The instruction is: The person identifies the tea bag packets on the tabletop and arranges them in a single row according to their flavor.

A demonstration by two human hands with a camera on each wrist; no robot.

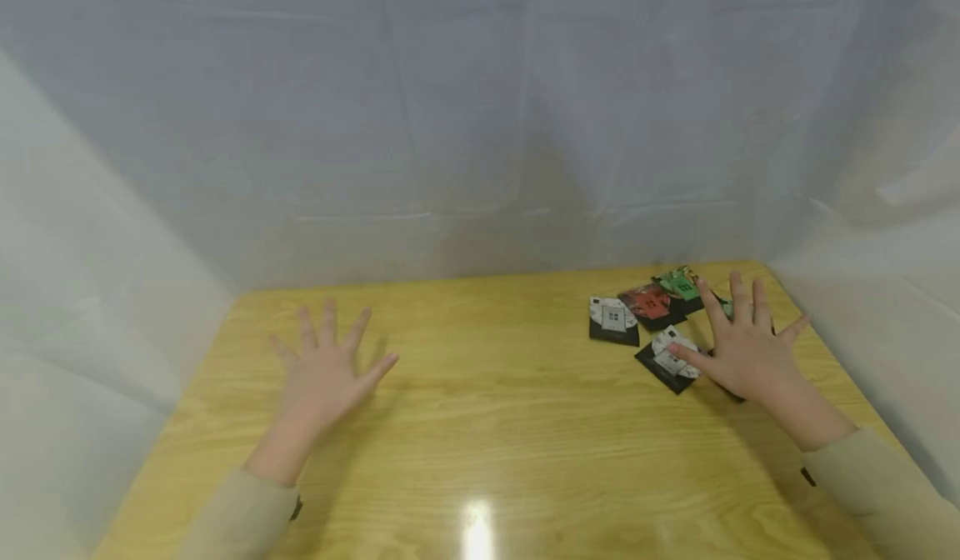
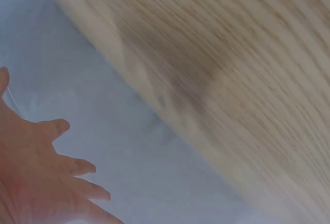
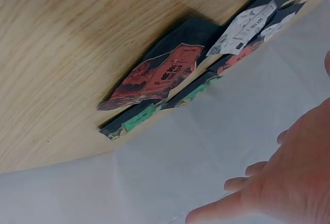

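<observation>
My left hand (image 1: 322,381) is spread with straight fingers over the left side of the table, holding nothing; the left wrist view shows the same hand (image 2: 41,177) at its lower left. Over the right side, my right hand (image 1: 750,356) also has its fingers spread and grips nothing. Small flat black packets lie around and below it: a white-labelled packet (image 1: 613,318), a red-labelled packet (image 1: 647,303), a green-labelled packet (image 1: 681,283) and another white-labelled packet (image 1: 670,360). The right hand partly hides further packets. In the right wrist view, a red-labelled packet (image 3: 172,69) lies nearest.
The wooden table (image 1: 480,393) has a light grain and a bright reflection near its front. A pale sheet (image 1: 450,127) hangs behind it, with similar sheets (image 1: 900,210) at both sides. Both forearms wear light sleeves (image 1: 877,477) with dark straps at the cuffs.
</observation>
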